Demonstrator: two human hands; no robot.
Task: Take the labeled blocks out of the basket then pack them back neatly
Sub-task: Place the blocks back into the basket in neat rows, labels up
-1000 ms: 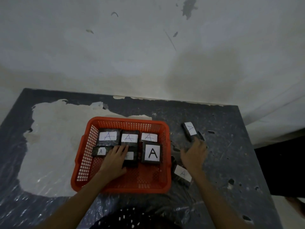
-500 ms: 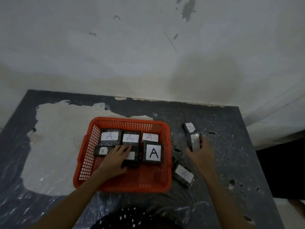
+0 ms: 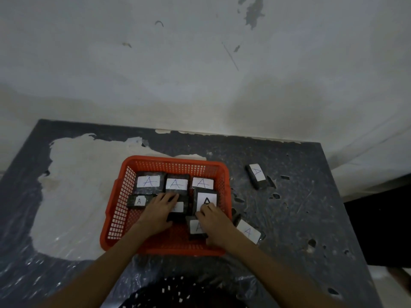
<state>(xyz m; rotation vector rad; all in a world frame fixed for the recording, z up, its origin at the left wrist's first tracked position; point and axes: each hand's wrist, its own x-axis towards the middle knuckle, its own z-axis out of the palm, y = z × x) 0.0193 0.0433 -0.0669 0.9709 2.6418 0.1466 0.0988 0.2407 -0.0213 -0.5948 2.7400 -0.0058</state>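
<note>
An orange mesh basket (image 3: 115, 218) sits mid-table with several dark blocks inside, each bearing a white label marked A. Three lie along its far wall, among them one at the back left (image 3: 148, 182). A small block (image 3: 138, 200) rests at the left. My left hand (image 3: 158, 211) lies flat on a block (image 3: 178, 206) in the middle row. My right hand (image 3: 214, 221) is inside the basket at the front right, holding a block (image 3: 196, 228) just below the big-labelled block (image 3: 205, 200). Two blocks lie outside on the table: one at the far right (image 3: 256, 175), one beside the basket (image 3: 248, 232).
The table (image 3: 300, 218) is dark and speckled, with a large pale patch (image 3: 77, 185) at the left. A white wall stands right behind it. A dark perforated object (image 3: 182, 294) shows at the near edge. The table's right edge drops off to a dark floor.
My right hand picked up a block from the right of the table and carried it left into the basket's front right. My left hand has stayed on the middle block.
</note>
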